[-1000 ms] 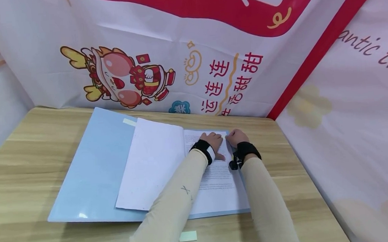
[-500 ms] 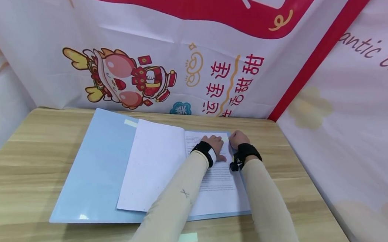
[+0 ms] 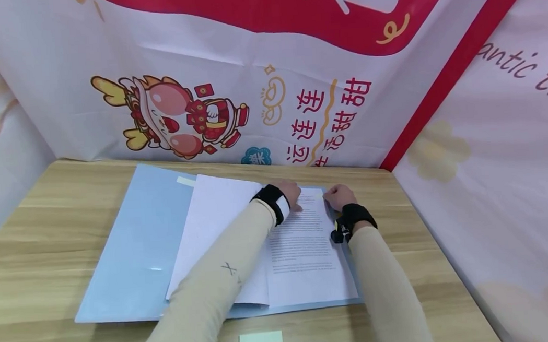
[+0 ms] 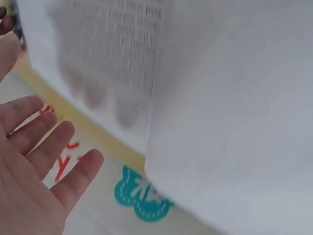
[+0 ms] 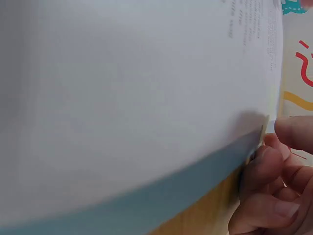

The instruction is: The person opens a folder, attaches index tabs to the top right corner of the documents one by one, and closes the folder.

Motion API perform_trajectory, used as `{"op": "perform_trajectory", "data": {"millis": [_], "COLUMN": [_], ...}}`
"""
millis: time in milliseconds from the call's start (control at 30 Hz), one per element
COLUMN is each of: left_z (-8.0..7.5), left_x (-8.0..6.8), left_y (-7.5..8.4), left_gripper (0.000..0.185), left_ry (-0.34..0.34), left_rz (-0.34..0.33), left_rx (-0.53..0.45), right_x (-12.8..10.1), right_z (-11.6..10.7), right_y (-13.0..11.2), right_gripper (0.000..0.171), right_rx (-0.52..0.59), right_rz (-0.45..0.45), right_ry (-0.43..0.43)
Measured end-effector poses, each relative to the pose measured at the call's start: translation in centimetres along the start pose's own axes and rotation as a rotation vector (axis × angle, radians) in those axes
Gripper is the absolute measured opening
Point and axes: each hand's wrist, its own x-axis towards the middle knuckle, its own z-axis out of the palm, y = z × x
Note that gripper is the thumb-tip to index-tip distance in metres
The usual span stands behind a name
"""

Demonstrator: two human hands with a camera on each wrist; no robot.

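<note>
Two hands meet at the far edge of the printed sheet [image 3: 302, 247], which lies on the right half of the open blue folder [image 3: 137, 247] near the middle of the worktop [image 3: 45, 206]. Your right hand [image 3: 338, 196] has its fingers [image 5: 261, 169] curled in a grip at the sheet's 1 o'clock corner, where the paper and the folder's blue edge meet; whether it pinches the paper alone or paper and cover together, the wrist view does not settle. Your left hand [image 3: 288, 191] sits at the sheet's 11 o'clock corner with fingers [image 4: 54, 147] straight and apart, holding nothing that shows.

From here the likely trouble is a crease or small tear at that pinched corner if you pull sideways while the left palm pins the page. If the grip also takes the cover, the whole folder may slide toward 3 o'clock. At 9 o'clock of the printed sheet lies a blank turned page [image 3: 216, 232]; a quick lift could flip it back over. The pale sticky strip [image 3: 261, 339] lies at 6 o'clock, just off the folder's near edge, where your forearm could brush it away.
</note>
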Motion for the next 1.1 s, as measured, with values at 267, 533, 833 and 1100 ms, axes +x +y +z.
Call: {"op": "perform_trajectory", "data": {"millis": [267,533,833,1100], "left_z": [-2.4,-4.5,-7.1,-5.6], "left_x": [-2.0,-3.9,-10.1,-16.3], "left_y": [-2.2,-3.6,-6.8,-10.5], "left_gripper": [0.040,0.045,0.050,0.062], "left_ry": [0.002,-0.069,-0.049,-0.026], "left_rz": [0.045,0.079,0.042,0.039], "left_rx": [0.008,0.046,-0.042,-0.031], "right_x": [-0.3,-2.6,-6.4,-11.1], "right_z": [-1.6,-4.4,-5.7,-5.3], "right_y": [0.2,-1.3,-3.0,-5.1], "right_gripper": [0.027,0.027,0.022,0.015], "right_rx": [0.064,0.002,-0.074,-0.110], "right_rz": [-0.085,-0.182,-0.356,-0.476], "right_ry": [0.022,0.013,0.041,-0.017]}}
